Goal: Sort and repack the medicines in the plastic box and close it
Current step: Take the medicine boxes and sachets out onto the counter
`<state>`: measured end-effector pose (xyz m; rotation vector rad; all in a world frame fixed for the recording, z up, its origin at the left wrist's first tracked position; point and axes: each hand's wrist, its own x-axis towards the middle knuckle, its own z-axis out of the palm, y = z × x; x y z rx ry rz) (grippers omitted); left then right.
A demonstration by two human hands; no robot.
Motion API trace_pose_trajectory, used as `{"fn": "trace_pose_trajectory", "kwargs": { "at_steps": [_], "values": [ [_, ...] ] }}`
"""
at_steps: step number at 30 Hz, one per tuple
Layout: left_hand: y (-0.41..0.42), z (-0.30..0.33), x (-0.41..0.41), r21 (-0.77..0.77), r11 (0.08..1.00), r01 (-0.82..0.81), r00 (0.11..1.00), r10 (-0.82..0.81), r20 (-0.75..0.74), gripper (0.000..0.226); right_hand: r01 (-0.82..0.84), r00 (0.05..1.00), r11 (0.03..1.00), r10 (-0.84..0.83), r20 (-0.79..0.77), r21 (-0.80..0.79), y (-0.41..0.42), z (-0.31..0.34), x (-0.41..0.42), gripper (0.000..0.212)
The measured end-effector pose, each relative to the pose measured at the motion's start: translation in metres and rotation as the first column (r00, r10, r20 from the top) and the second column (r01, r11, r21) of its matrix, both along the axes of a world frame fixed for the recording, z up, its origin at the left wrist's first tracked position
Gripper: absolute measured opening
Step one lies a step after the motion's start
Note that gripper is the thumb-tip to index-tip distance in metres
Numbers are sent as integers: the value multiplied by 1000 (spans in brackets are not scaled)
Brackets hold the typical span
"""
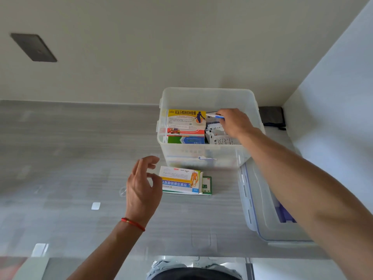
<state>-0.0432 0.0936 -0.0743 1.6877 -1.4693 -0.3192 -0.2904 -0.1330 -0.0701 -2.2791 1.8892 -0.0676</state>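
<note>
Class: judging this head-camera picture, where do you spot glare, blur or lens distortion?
Head view: glare patches on the glossy table; wide-angle bending stretches the right arm; the left hand looks slightly soft; print on the medicine boxes stays partly readable.

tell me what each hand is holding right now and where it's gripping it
The right hand pinches a small white and blue item by its near end, inside the plastic box; what it is cannot be told. The left hand holds nothing.
</note>
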Motion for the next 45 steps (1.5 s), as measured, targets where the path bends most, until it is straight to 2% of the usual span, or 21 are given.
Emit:
{"fn": "trace_pose_trajectory", "kwargs": {
  "at_steps": [3, 6, 8, 9, 11, 12, 15, 17, 19, 21, 23, 25, 27, 29, 31, 33, 35, 36, 38, 40, 45],
  "values": [
    [-11, 31, -8, -32, 998, 49, 996, -51, -72, 33, 19, 990, 983, 7, 140, -184, 15, 26, -5, 27],
    [-18, 48, -19, 149, 958, 246, 939, -198, -280, 13, -108, 860, 959, 223, 459, -263, 58, 58, -10, 32],
    [-20, 48, -28, 270, 861, 431, 765, -190, -615, 16, -252, 730, 930, 365, 577, -269, 102, 68, -15, 32],
    [-20, 45, -32, 288, 810, 511, 612, -107, -783, 27, -307, 701, 913, 408, 585, -269, 124, 66, -18, 32],
    [-16, 32, -43, 274, 726, 631, 334, 64, -941, 41, -376, 717, 898, 438, 542, -227, 161, 46, -26, 33],
    [-14, 25, -50, 286, 691, 664, 296, 109, -949, 38, -387, 744, 905, 420, 519, -176, 176, 32, -32, 35],
    [-15, -1, -75, 468, 618, 632, 451, 199, -870, 30, -347, 826, 938, 297, 479, 16, 209, -15, -47, 49],
    [-19, -14, -90, 601, 538, 591, 589, 220, -777, 40, -303, 877, 953, 282, 389, -9, 218, -45, -56, 47],
    [-22, -15, -102, 727, 501, 470, 830, 29, -557, 44, -224, 923, 974, 218, 316, -18, 219, -68, -65, 44],
    [-24, -4, -106, 667, 640, 382, 922, -214, -323, 32, -178, 951, 982, 153, 269, 69, 218, -78, -71, 48],
    [-27, 17, -106, 441, 782, 441, 897, -371, -239, 24, -266, 957, 957, 248, 149, 113, 221, -80, -73, 53],
    [-39, 43, -103, 208, 844, 494, 867, -460, -194, 22, -319, 942, 948, 318, 111, -9, 221, -67, -75, 43],
    [-63, 67, -101, 26, 883, 469, 876, -461, -144, 18, -282, 910, 945, 318, 267, -163, 218, -38, -70, 32],
    [-94, 82, -100, -23, 922, 388, 914, -387, -117, 17, -183, 826, 934, 315, 467, -307, 198, 1, -63, 28],
    [-129, 85, -103, 131, 924, 358, 934, -352, -67, 25, -69, 762, 910, 313, 567, -410, 162, 37, -59, 26],
    [-162, 76, -106, 397, 847, 354, 917, -397, 29, 29, -1, 788, 914, 251, 563, -407, 116, 60, -59, 24],
    [-188, 62, -113, 606, 725, 328, 836, -521, 171, 32, -27, 871, 985, 106, 480, -169, 72, 69, -59, 24],
    [-197, 55, -117, 672, 670, 316, 783, -584, 214, 36, -67, 928, 998, 59, 367, 9, 54, 68, -57, 26],
    [-207, 43, -126, 753, 589, 292, 715, -658, 237, 45, -113, 993, 954, 96, 74, 279, 31, 60, -49, 36],
    [-210, 32, -133, 791, 552, 266, 689, -682, 245, 51, -109, 981, 914, 163, -106, 392, 23, 47, -38, 51],
    [-207, 19, -140, 811, 502, 300, 695, -698, 175, 59, -91, 986, 899, 143, -91, 428, 17, 12, -26, 52]
  ]
}}
